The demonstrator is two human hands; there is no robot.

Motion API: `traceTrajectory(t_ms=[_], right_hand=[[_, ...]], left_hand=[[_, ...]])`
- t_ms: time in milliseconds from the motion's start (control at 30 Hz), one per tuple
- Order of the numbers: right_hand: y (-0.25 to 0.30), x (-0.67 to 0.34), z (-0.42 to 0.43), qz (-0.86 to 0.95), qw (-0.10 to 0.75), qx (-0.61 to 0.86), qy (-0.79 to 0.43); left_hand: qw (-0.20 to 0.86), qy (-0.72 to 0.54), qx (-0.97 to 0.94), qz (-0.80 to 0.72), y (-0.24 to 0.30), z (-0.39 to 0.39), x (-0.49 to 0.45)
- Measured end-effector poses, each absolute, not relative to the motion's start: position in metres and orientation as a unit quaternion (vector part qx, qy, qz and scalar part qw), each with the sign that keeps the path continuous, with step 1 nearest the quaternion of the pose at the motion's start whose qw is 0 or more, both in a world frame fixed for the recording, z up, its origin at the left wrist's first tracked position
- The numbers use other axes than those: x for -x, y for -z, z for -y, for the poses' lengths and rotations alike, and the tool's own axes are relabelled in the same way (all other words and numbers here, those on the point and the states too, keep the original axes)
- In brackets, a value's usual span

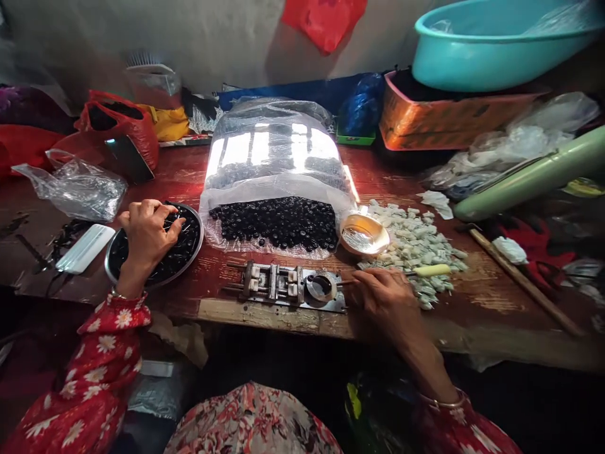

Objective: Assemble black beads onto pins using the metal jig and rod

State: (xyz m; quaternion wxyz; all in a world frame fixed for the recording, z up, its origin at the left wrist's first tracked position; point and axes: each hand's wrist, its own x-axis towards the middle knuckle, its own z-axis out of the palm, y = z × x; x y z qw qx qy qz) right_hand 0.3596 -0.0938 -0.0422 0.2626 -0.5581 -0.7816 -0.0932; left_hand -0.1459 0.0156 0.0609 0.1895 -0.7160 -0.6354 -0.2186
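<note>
Left hand [147, 236] is over the bowl [201, 234], fingers curled down at the black pieces [188, 238] in it; can't make out whether I'm pinching one. Right hand [386, 301] is closed round the thin shaft of a tool [432, 270], its handle poking out to the right, the other end at the metal ring [321, 287].

Risks as I see them:
- Ring sits on the metal clamp [271, 282], right by the tabletop [222, 310] front edge. Push too hard toward me and the clamp could slide off.
- I'm on the shaft, not the handle, so poor leverage: tip could slip and scratch the ring or jab me.
- Left cuff [130, 309] is close to the bowl rim. If it snags, bowl tips, pieces on the floor.
- Dish [363, 234] is just beyond my right knuckles, against the pale pieces [401, 230]. One bump could spill it.
- Bag [274, 145] has loose black discs [278, 224] at its mouth; a knock might mix the lots.
</note>
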Motion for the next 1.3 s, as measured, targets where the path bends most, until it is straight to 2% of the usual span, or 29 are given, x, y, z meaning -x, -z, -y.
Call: traceTrajectory(t_ms=[100, 267, 367, 500, 600, 767, 900, 1033, 1200, 1300], right_hand=[[0.035, -0.340, 0.082, 0.781, 0.288, 0.554, 0.022], [0.016, -0.298, 0.043, 0.767, 0.312, 0.560, -0.017], [0.011, -0.275, 0.008, 0.765, 0.271, 0.584, -0.015], [0.014, -0.257, -0.026, 0.778, 0.187, 0.599, -0.011], [0.019, -0.255, -0.032, 0.781, 0.185, 0.597, -0.010], [0.023, -0.264, -0.020, 0.752, 0.250, 0.605, -0.083], [0.016, -0.268, 0.006, 0.731, 0.343, 0.571, -0.151], [0.002, -0.261, 0.045, 0.730, 0.401, 0.523, -0.179], [-0.002, -0.245, 0.084, 0.764, 0.373, 0.486, -0.202], [0.005, -0.237, 0.094, 0.782, 0.336, 0.495, -0.171]], left_hand=[[0.181, 0.233, 0.747, 0.596, -0.059, -0.004, 0.116], [0.007, 0.181, 0.834, 0.520, -0.029, 0.000, 0.042], [-0.054, 0.117, 0.830, 0.542, -0.010, -0.012, 0.008], [-0.091, 0.092, 0.819, 0.560, 0.002, -0.034, -0.014], [-0.096, 0.088, 0.819, 0.559, 0.005, -0.045, -0.017], [-0.118, 0.114, 0.822, 0.546, 0.007, -0.045, -0.008], [-0.167, 0.220, 0.823, 0.496, 0.000, -0.025, 0.004], [-0.205, 0.291, 0.826, 0.437, -0.009, 0.011, 0.011], [-0.206, 0.256, 0.852, 0.409, -0.009, 0.048, 0.012], [-0.155, 0.199, 0.871, 0.421, -0.005, 0.059, 0.013]])
